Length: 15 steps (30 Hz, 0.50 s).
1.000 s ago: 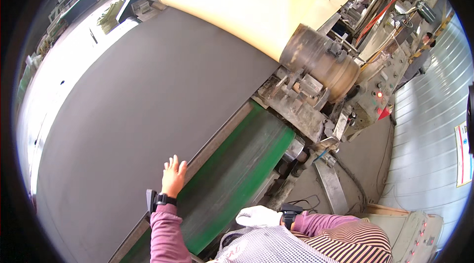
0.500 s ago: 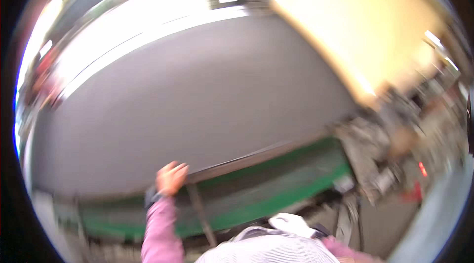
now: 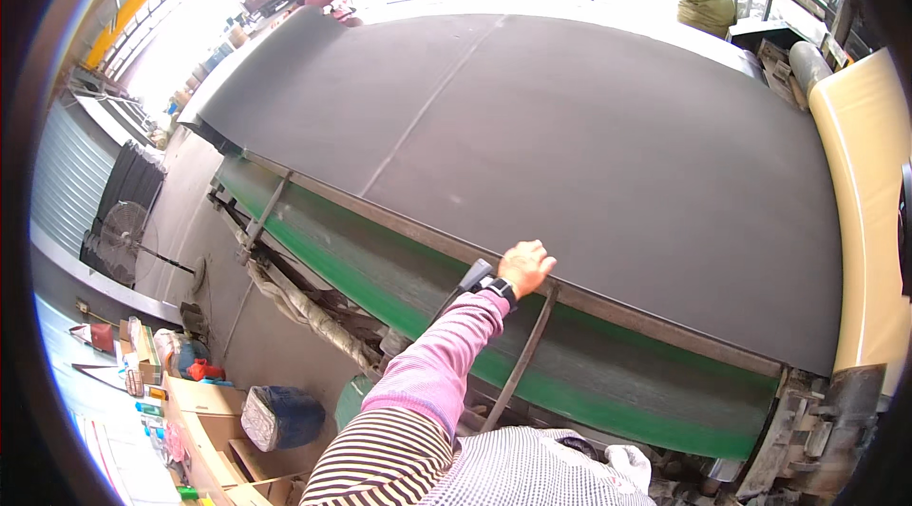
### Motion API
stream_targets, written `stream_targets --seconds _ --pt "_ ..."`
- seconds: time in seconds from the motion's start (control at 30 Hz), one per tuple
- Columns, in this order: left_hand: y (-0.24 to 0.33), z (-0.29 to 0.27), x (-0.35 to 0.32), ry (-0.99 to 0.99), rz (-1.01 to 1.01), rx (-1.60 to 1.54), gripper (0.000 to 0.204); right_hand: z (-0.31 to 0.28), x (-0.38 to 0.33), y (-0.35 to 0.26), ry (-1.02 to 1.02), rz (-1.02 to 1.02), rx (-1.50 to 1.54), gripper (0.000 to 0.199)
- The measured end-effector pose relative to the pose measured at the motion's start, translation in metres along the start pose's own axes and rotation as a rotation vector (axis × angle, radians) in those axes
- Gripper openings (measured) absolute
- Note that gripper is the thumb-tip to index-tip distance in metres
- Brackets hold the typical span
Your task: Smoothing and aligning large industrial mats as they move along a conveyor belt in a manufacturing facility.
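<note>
Loosely spread, the left hand (image 3: 527,268) rests on the dark sheet (image 3: 608,145), probably steadying its near side; I cannot tell how the right hand (image 3: 629,464) grips

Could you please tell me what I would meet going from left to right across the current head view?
Standing fan, dark blue container, bare left hand at the near edge of the dark sheet, white-gloved right hand, greenish sack, tan roll.
</note>
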<state>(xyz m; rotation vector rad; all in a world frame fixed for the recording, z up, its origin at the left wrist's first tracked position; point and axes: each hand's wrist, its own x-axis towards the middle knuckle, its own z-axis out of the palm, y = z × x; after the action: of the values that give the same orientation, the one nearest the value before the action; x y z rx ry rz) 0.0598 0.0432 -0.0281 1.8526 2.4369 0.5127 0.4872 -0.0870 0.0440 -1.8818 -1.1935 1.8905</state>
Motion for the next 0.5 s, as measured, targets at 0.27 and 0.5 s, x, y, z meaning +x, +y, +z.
stream_targets --seconds 0.27,0.5 --pt "0.212 -0.254 0.000 0.019 0.751 -1.278 0.020 -0.006 0.004 -0.008 -0.104 -0.107 -0.253 0.027" --pt "0.229 -0.321 -0.035 -0.603 1.164 -2.118 0.012 -0.006 -0.013 -0.024 -0.107 0.008 0.010 0.029"
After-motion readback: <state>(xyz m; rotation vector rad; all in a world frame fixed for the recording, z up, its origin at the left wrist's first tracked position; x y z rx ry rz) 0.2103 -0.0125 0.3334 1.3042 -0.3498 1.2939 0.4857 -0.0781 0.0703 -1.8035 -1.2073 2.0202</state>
